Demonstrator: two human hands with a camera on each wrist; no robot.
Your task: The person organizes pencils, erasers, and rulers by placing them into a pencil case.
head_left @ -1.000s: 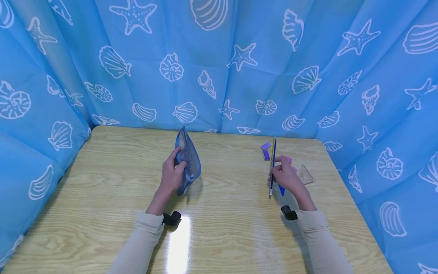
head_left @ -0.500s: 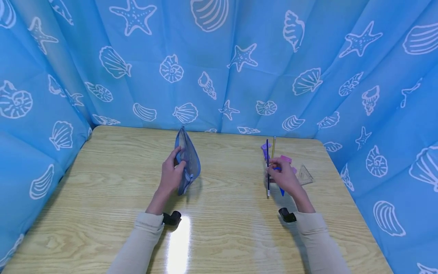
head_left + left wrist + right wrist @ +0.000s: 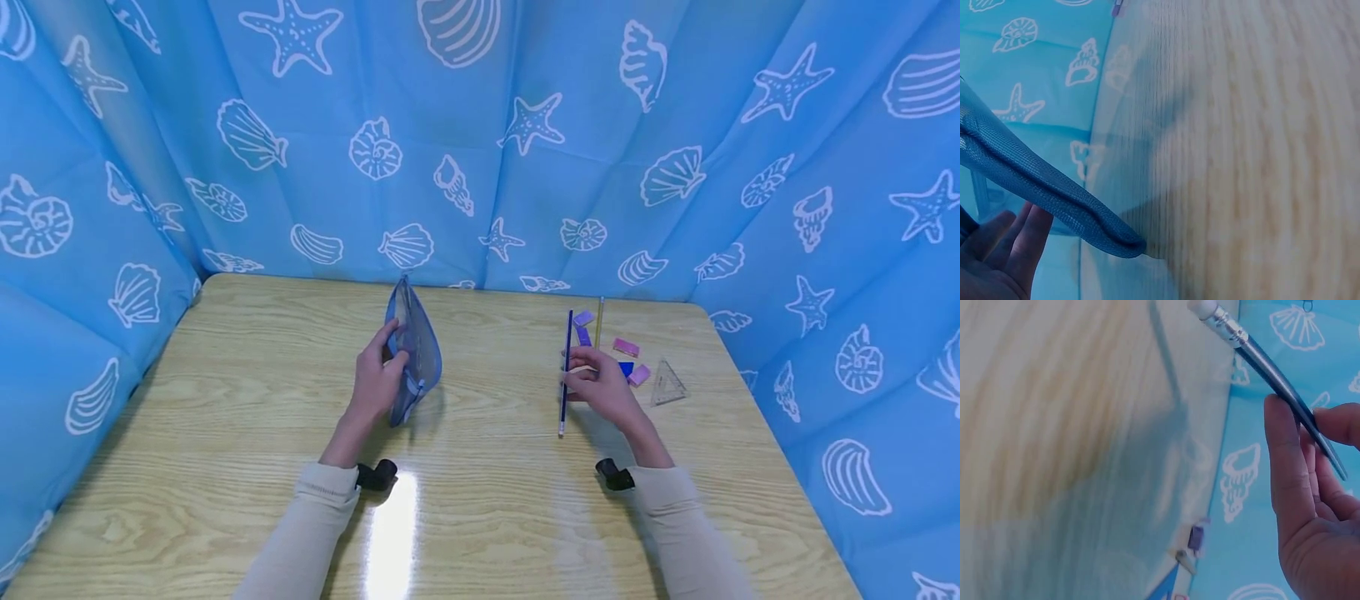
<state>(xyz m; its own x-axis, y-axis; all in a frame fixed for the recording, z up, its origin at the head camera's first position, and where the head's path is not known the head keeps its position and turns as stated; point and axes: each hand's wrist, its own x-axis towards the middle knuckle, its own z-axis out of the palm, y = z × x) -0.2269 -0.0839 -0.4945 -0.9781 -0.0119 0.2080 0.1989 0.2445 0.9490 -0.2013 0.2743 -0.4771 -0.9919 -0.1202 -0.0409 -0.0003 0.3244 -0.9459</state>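
Slim, white-tipped, dark-blue pencil (image 3: pixel 568 338) is pinched by right hand (image 3: pixel 604 387).
Left hand (image 3: pixel 377 380) grips translucent blue mesh pouch (image 3: pixel 422 350) at pencil's nine o'clock.

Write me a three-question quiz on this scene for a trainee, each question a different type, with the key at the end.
1. True or false: the left hand holds the blue pouch.
2. Multiple choice: what does the right hand pinch?
A) a yellow pencil
B) a dark blue pencil
C) a purple block
3. Short answer: of the loose things lying on the table, which is farthest right in the head view?

Key:
1. True.
2. B.
3. The clear triangle.
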